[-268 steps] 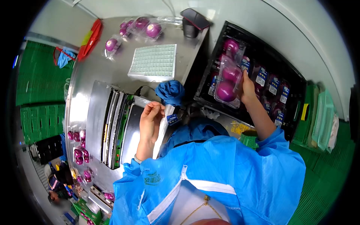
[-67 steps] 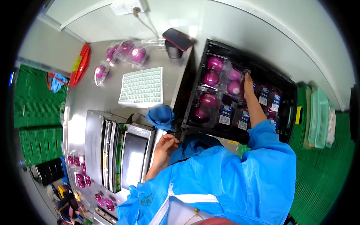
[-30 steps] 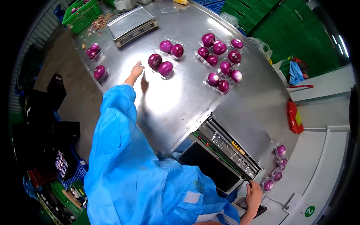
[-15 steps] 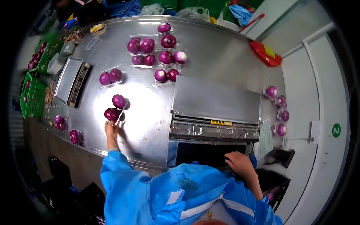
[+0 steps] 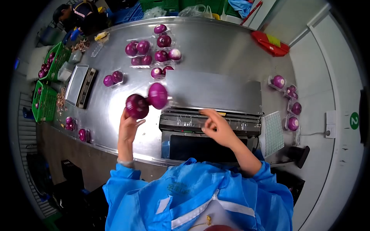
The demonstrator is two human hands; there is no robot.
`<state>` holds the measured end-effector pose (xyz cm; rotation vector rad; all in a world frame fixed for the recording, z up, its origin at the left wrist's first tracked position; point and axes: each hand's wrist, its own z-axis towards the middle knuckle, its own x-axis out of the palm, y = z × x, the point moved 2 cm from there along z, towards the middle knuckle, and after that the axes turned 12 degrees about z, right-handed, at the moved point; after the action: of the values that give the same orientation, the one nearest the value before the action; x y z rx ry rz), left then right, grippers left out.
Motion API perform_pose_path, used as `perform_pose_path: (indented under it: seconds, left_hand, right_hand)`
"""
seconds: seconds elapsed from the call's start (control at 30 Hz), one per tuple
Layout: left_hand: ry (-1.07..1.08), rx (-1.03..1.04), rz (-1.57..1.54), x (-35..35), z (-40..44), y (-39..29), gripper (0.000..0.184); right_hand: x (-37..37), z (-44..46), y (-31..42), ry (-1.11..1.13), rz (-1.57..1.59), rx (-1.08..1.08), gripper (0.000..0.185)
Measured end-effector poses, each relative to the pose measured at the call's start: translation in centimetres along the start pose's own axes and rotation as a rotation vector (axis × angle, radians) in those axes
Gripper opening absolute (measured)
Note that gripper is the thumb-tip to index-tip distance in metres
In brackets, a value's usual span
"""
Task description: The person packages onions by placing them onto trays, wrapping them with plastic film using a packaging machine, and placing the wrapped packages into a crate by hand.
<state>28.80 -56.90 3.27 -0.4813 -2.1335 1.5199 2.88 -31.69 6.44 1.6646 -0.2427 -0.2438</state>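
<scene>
My left hand (image 5: 128, 127) grips a clear tray with two purple onions (image 5: 137, 106), raised above the steel table (image 5: 111, 133) and slightly blurred. Near the front edge of the wrapping machine (image 5: 210, 125) hovers my right hand (image 5: 216, 128), its index finger stretched out and the other fingers loosely bent, with nothing in it. Under that hand are the machine's film roller and dark plate (image 5: 200, 148). Behind the held tray, several trays of onions (image 5: 162, 56) stand grouped, and one more pair (image 5: 113, 78) sits to their left.
A scale (image 5: 81, 86) and green crates (image 5: 46, 102) are at the left. A person (image 5: 79, 13) bends at the far left. On the right are wrapped onions (image 5: 293, 123), a label sheet (image 5: 273, 133), a red bag (image 5: 269, 44) and a phone on a stand (image 5: 300, 156).
My left hand has lifted the tray of two onions off the table and moved it right, toward the machine. My right hand has moved left and forward over the machine.
</scene>
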Motion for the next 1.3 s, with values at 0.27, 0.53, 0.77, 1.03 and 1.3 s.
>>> perform_pose_path:
  seconds: [0.27,0.53,0.77,1.03,1.3]
  left_hand:
    - [0.371,-0.202,0.033,19.2,6.4,4.2,0.023]
    - [0.469,0.062,0.682,18.8,6.6,6.1,0.034]
    - [-0.049,0.141,1.079,8.2,2.3,6.8,0.018]
    - [0.256,0.013,0.899,13.6,1.0,7.7,0.024]
    - [0.611,0.091,-0.269,20.5,4.9,-8.5,0.022]
  right_hand:
    - [-8.0,1.3,-5.0,-0.554,0.437,0.151,0.065]
    - [-13.2,-3.6,-7.5,-0.569,0.198,0.201,0.055]
    - [-16.0,-12.2,-6.1,-0.812,-0.637,0.062,0.023]
    - [-13.3,-9.5,-9.4,-0.491,-0.190,0.226,0.023]
    - [-16.2,-4.9,5.8,-0.447,1.012,-0.502,0.022]
